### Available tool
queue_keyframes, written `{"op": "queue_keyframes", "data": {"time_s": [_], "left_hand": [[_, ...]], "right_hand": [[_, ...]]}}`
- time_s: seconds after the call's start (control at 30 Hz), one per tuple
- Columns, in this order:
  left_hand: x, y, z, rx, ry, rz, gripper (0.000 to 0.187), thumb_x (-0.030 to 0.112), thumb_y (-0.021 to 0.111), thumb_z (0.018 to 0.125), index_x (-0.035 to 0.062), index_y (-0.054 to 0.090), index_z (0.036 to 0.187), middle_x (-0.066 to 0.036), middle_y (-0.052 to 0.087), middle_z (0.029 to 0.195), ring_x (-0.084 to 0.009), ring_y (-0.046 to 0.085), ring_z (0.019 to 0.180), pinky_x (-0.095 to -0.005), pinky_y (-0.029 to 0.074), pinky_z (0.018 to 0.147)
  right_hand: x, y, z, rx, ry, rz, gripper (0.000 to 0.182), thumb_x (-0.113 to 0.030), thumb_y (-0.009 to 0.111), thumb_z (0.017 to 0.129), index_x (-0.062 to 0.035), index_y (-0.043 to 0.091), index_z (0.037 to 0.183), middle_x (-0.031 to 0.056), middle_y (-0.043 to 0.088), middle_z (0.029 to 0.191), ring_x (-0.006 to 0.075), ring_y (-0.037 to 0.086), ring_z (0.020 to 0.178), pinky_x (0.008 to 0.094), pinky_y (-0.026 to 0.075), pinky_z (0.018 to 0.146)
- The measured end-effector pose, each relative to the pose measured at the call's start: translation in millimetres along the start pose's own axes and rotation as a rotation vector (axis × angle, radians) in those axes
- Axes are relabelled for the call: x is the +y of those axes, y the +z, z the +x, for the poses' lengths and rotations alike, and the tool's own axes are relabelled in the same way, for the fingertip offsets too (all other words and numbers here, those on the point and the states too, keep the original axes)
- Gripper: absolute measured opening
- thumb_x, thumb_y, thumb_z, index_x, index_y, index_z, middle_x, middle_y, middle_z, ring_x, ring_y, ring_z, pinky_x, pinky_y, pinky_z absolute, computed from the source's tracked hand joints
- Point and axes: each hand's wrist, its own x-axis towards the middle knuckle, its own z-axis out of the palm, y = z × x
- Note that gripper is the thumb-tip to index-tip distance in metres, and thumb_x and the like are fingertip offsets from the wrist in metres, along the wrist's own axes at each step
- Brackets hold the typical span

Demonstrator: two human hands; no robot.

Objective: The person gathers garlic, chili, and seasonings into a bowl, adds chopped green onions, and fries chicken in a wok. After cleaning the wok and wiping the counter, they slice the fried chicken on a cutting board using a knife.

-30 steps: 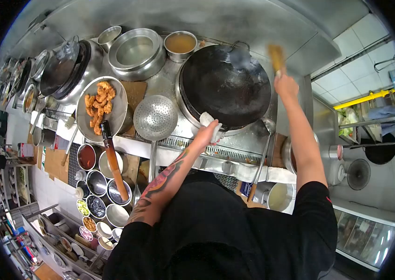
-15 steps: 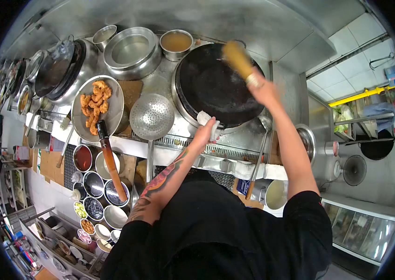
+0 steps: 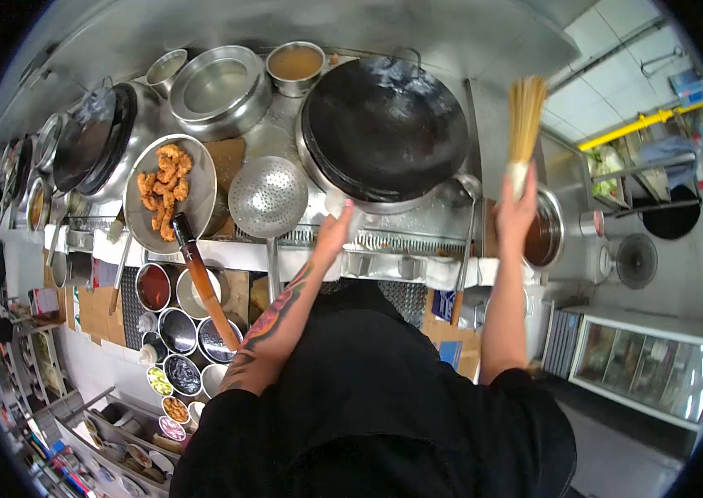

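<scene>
My right hand [image 3: 517, 214] is closed around the bound end of a bamboo wok brush [image 3: 524, 120]. The bristles point away from me, to the right of the stove top. A large black wok [image 3: 384, 137] sits on the burner in front of me, with pale, shiny wet patches near its far rim. My left hand [image 3: 336, 232] is at the wok's near left edge, its fingers closed on a white cloth [image 3: 355, 222]. Just left of that hand lies a perforated skimmer [image 3: 268, 197] with a long handle.
Left stands a metal bowl of fried pieces [image 3: 167, 192], a wooden-handled tool across its rim. Behind are a lidless metal pot [image 3: 222, 87] and a bowl of brown liquid [image 3: 296, 65]. A ladle [image 3: 469, 187] lies right of the wok. Several ingredient containers [image 3: 178, 330] stand lower left.
My right hand has swung the brush from over the wok to the right, clear of its rim. My left hand has shifted slightly left and toward me. Wet patches now show in the wok.
</scene>
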Motion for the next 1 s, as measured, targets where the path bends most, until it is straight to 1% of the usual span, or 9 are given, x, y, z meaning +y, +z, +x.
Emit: {"op": "queue_keyframes", "data": {"time_s": [0.03, 0.1, 0.23, 0.4, 0.5, 0.67, 0.8, 0.9, 1.0], "left_hand": [[-16, -8, 3, 0.016, -0.103, 0.085, 0.07, 0.063, 0.054, 0.093, -0.0043, 0.065, 0.11, -0.021, 0.07, 0.103, -0.0304, 0.066, 0.097, -0.0398, 0.049, 0.088], [-68, -13, 14, 0.079, 0.228, -0.113, 0.06, 0.053, 0.064, 0.09, -0.0048, 0.067, 0.103, -0.023, 0.07, 0.096, -0.034, 0.066, 0.095, -0.0418, 0.049, 0.087], [-112, -42, 0, 0.048, 0.45, 0.072, 0.052, 0.035, 0.069, 0.089, -0.0082, 0.057, 0.116, -0.026, 0.066, 0.104, -0.0409, 0.064, 0.099, -0.044, 0.048, 0.088], [-62, -50, -77, 0.104, 0.304, 0.287, 0.045, 0.039, 0.066, 0.091, -0.0032, 0.055, 0.102, -0.026, 0.062, 0.102, -0.0423, 0.059, 0.098, -0.0468, 0.048, 0.084], [-115, -31, -57, 0.364, 0.644, 0.84, 0.047, 0.044, 0.068, 0.087, -0.0004, 0.059, 0.101, -0.021, 0.061, 0.108, -0.0392, 0.058, 0.104, -0.0467, 0.049, 0.083], [-105, -6, -76, 0.546, 0.444, 0.963, 0.05, 0.045, 0.068, 0.086, 0.0064, 0.061, 0.117, -0.018, 0.051, 0.129, -0.0377, 0.049, 0.118, -0.0511, 0.046, 0.092], [-84, -23, -139, 0.672, 0.602, 0.741, 0.054, 0.034, 0.069, 0.087, 0.0033, 0.056, 0.13, -0.019, 0.053, 0.123, -0.0379, 0.05, 0.116, -0.0494, 0.044, 0.091], [-107, -47, -205, 0.374, 0.487, 0.124, 0.042, 0.025, 0.06, 0.098, 0.0008, 0.055, 0.132, -0.015, 0.066, 0.109, -0.0235, 0.062, 0.095, -0.0356, 0.05, 0.082], [-143, -89, -263, 0.383, 0.146, -0.417, 0.037, 0.027, 0.05, 0.104, 0.0022, 0.056, 0.131, -0.009, 0.07, 0.106, -0.0094, 0.062, 0.084, -0.0244, 0.049, 0.072]], "right_hand": [[71, 0, -28, 0.059, -0.235, -0.156, 0.059, -0.018, 0.063, 0.095, -0.0007, 0.042, 0.147, 0.024, 0.054, 0.14, 0.0283, 0.056, 0.124, 0.0361, 0.043, 0.104], [98, -2, -121, 0.02, -0.166, -0.159, 0.061, -0.018, 0.062, 0.094, 0.001, 0.04, 0.147, 0.0238, 0.055, 0.139, 0.0284, 0.057, 0.124, 0.0356, 0.042, 0.104], [192, -12, -211, -0.153, 0.134, -0.151, 0.062, -0.023, 0.064, 0.093, -0.001, 0.042, 0.147, 0.024, 0.058, 0.134, 0.0321, 0.06, 0.121, 0.0373, 0.045, 0.101], [175, -1, -181, -0.372, 0.228, -0.53, 0.065, -0.039, 0.06, 0.091, -0.0173, 0.041, 0.149, 0.0294, 0.06, 0.123, 0.0434, 0.06, 0.113, 0.0499, 0.049, 0.09], [216, 17, -162, -0.483, 0.094, -0.681, 0.069, -0.042, 0.057, 0.091, -0.0168, 0.034, 0.152, 0.0289, 0.06, 0.119, 0.0459, 0.061, 0.109, 0.0524, 0.049, 0.089], [193, 15, -163, -0.567, 0.065, -0.724, 0.081, -0.047, 0.059, 0.089, -0.0141, 0.024, 0.154, 0.0358, 0.056, 0.117, 0.05, 0.061, 0.103, 0.0528, 0.049, 0.089], [218, 12, -161, -0.57, -0.061, -0.723, 0.075, -0.042, 0.062, 0.089, -0.012, 0.033, 0.152, 0.0312, 0.052, 0.124, 0.0489, 0.06, 0.104, 0.0497, 0.049, 0.092], [188, 2, -172, -0.478, -0.462, -0.522, 0.057, -0.028, 0.065, 0.091, -0.0016, 0.049, 0.139, 0.0271, 0.052, 0.131, 0.044, 0.059, 0.11, 0.0472, 0.047, 0.095], [151, 22, -209, -0.607, -0.489, -0.225, 0.042, -0.021, 0.065, 0.092, -0.0002, 0.059, 0.128, 0.0245, 0.058, 0.122, 0.0398, 0.06, 0.107, 0.0428, 0.047, 0.095]]}}
